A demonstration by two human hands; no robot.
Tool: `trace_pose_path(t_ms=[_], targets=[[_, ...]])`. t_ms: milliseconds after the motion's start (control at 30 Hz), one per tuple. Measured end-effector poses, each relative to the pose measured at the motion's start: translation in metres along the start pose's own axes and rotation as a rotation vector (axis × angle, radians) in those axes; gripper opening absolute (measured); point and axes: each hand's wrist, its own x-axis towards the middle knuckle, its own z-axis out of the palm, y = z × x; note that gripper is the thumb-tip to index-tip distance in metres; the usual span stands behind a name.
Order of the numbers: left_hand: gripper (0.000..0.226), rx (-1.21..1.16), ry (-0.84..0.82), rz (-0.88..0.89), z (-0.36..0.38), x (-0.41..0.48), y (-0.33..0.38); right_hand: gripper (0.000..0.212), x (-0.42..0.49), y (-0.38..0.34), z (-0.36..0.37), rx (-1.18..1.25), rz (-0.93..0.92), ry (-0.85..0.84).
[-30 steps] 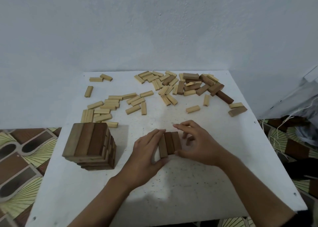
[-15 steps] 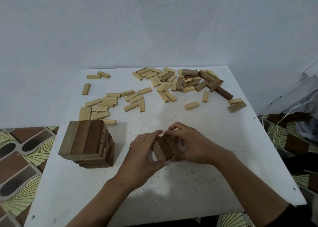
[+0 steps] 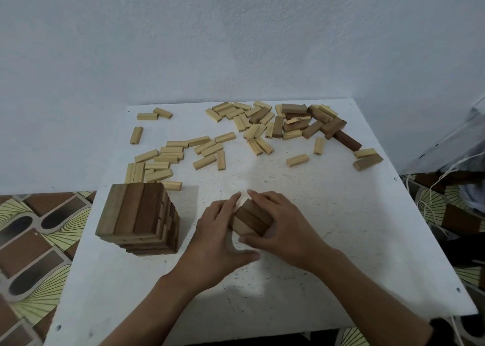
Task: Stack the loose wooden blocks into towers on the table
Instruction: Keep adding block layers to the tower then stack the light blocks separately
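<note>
A bundle of three brown wooden blocks (image 3: 253, 219), two dark and one paler, lies side by side at a slant in the middle of the white square table (image 3: 328, 272), slightly toward the near edge. Both hands close in on it. The left hand (image 3: 217, 230) lies against the bundle's left side with its fingers nearly straight, pressing on the wood, and its thumb reaches out below the bundle. The right hand (image 3: 286, 227) wraps over the bundle's right end, with fingers curled across the top and the thumb tucked against the near face, gripping it. I cannot tell whether the bundle rests on the table or is just off it.

Left of the hands, near the left edge, stands a finished tower of brown wooden blocks (image 3: 139, 214) with three blocks across its top. Beyond the tower, scattered pale wooden blocks (image 3: 173, 154) spread toward the far left corner. A mixed heap of pale and dark blocks (image 3: 296, 122) sits by the far edge toward the far right corner.
</note>
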Motion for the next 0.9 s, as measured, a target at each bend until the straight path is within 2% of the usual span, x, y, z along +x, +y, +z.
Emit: trace_pose_path(t_ms=[167, 400, 500, 667, 900], targets=[[0.089, -0.007, 0.007, 0.050, -0.003, -0.006, -0.003, 0.103, 0.005, 0.002, 0.004, -0.045, -0.079, -0.050], [0.085, 0.036, 0.056, 0.077, 0.000, -0.003, 0.001, 0.113, 0.017, 0.015, -0.008, 0.104, -0.079, -0.187], [0.084, 0.057, 0.081, 0.078, 0.003, -0.003, -0.001, 0.109, 0.012, 0.019, -0.007, 0.113, -0.095, -0.124], [0.081, 0.079, 0.125, 0.058, 0.006, -0.002, 0.002, 0.092, 0.003, 0.031, -0.001, -0.139, -0.173, 0.015], [0.078, 0.102, 0.129, 0.073, 0.005, -0.002, -0.002, 0.087, 0.005, 0.035, 0.001, -0.113, -0.186, 0.077]])
